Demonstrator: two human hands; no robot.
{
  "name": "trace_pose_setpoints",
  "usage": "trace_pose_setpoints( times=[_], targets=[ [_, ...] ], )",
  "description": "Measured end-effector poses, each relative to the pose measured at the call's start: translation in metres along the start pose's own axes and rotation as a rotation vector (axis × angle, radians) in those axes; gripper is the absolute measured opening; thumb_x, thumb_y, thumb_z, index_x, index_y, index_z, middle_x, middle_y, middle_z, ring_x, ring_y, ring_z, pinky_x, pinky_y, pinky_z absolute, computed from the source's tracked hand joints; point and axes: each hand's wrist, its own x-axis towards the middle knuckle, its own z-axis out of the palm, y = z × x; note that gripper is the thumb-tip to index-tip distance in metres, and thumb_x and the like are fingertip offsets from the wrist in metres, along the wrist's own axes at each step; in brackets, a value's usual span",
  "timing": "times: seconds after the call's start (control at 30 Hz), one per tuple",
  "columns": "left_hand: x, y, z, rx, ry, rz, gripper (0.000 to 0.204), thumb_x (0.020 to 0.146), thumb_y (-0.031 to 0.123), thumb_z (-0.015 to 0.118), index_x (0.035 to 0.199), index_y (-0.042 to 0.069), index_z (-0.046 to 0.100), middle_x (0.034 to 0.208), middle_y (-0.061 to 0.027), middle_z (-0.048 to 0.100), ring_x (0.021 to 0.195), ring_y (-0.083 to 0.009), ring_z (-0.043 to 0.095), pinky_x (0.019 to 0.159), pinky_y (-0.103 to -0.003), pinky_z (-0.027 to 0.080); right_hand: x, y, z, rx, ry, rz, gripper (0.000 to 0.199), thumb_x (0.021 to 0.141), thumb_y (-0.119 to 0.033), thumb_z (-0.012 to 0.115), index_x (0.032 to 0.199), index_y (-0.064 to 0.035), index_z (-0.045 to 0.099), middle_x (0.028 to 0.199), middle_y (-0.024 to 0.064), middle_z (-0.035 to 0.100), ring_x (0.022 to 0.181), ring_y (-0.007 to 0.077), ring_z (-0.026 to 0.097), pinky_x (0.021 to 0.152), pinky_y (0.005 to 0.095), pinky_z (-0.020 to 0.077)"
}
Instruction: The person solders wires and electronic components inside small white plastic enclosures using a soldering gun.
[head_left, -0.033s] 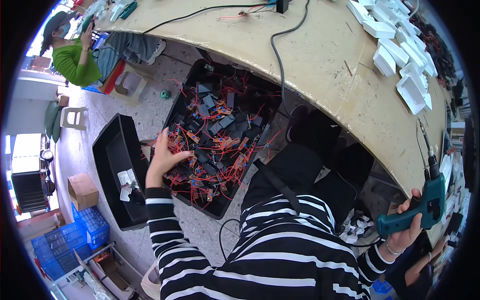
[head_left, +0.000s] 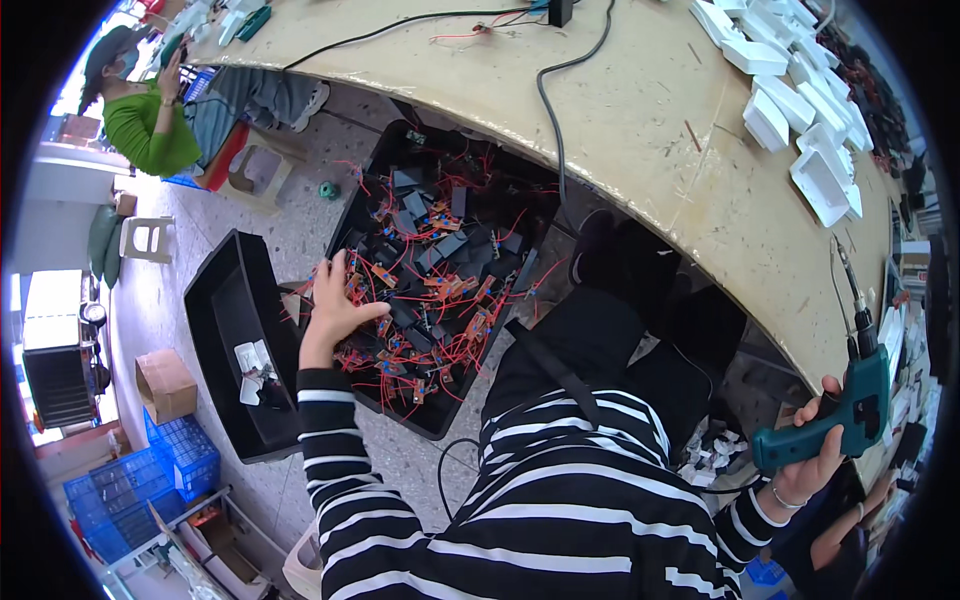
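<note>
Two bare hands are at work, each with its own grip. The left hand point(head_left: 335, 305) reaches down into a large black bin point(head_left: 375, 190) on the floor, fingers spread loosely apart and pressed into the heap of small parts with red wires point(head_left: 440, 290) that fills the bin; the fingertips sink among the wires at the bin's near-left edge, and whether any single part is pinched between them cannot be told. The right hand point(head_left: 815, 455) is clamped firmly round the handle of a teal electric screwdriver point(head_left: 850, 400), fingers wrapped tight, the tool's bit pointing up and away from the bin, held just off the edge of the table point(head_left: 640, 130).

Taking the large black bin as the landmark: just to its left sits a second, narrower black bin point(head_left: 215, 330) holding a few small pale pieces at its near end. Beyond the bin's far side curves the tan table, with a black cable point(head_left: 560, 110) trailing over its edge toward the bin. Well to the bin's right, on the table's far part, lie rows of white plastic housings point(head_left: 800, 110). To the bin's far left another person in a green top point(head_left: 140, 125) stands, hands raised. Nearer, to the left of the bin on the floor, are a cardboard box point(head_left: 165, 385) and a blue crate point(head_left: 185, 450).
</note>
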Motion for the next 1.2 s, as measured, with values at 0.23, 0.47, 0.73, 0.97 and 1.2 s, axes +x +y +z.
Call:
trace_pose_setpoints(
  times=[0.23, 0.47, 0.73, 0.97, 1.2],
  targets=[
    [-0.006, 0.075, 0.019, 0.253, -0.185, 0.107, 0.103, 0.044, 0.031, 0.089, 0.134, 0.015, 0.042, 0.145, -0.0194, 0.028, 0.123, -0.0467, 0.036, 0.093, -0.055, 0.045, -0.008, 0.007, -0.011, -0.002, 0.051, -0.003, 0.059, 0.094, -0.020, 0.055, 0.139, 0.0054, 0.027, 0.127, 0.0201, 0.048, 0.086, 0.0162, 0.054, 0.074, 0.0272, 0.0491],
    [-0.003, 0.090, 0.016, 0.252, -0.141, 0.096, 0.069, 0.057, 0.015, 0.077, 0.119, 0.003, 0.049, 0.123, -0.0205, 0.049, 0.112, -0.0398, 0.048, 0.096, -0.044, 0.043, -0.007, 0.013, -0.014, -0.026, 0.068, -0.015, 0.059, 0.093, -0.020, 0.056, 0.139, 0.0057, 0.029, 0.126, 0.0209, 0.049, 0.085, 0.0163, 0.054, 0.071, 0.0264, 0.0481],
    [-0.014, 0.035, -0.020, -0.414, 0.279, -0.137, 0.043, 0.066, 0.006, 0.071, 0.104, 0.004, 0.050, 0.091, -0.0054, 0.056, 0.083, -0.0146, 0.055, 0.077, -0.027, 0.045, -0.002, 0.011, -0.023, -0.036, 0.087, -0.018, 0.061, 0.092, -0.019, 0.058, 0.140, 0.0049, 0.030, 0.125, 0.0219, 0.050, 0.083, 0.0164, 0.055, 0.070, 0.0260, 0.0489],
    [-0.024, 0.075, -0.135, -0.843, 0.363, -0.117, 0.042, 0.074, 0.004, 0.062, 0.113, 0.007, 0.049, 0.095, -0.0047, 0.058, 0.081, -0.0135, 0.059, 0.065, -0.025, 0.050, 0.000, 0.016, -0.031, -0.010, 0.085, -0.029, 0.060, 0.091, -0.020, 0.058, 0.139, 0.0040, 0.030, 0.124, 0.0222, 0.050, 0.083, 0.0155, 0.056, 0.070, 0.0257, 0.0500],
    [0.001, 0.119, -0.229, -0.908, 0.420, 0.117, 0.050, 0.072, 0.006, 0.063, 0.120, 0.001, 0.048, 0.102, -0.0095, 0.057, 0.092, -0.0185, 0.059, 0.080, -0.030, 0.051, 0.000, 0.018, -0.023, -0.026, 0.145, -0.016, 0.067, 0.087, -0.026, 0.065, 0.137, 0.0047, 0.033, 0.119, 0.0205, 0.053, 0.079, 0.0147, 0.058, 0.064, 0.0237, 0.0513]
  ],
)
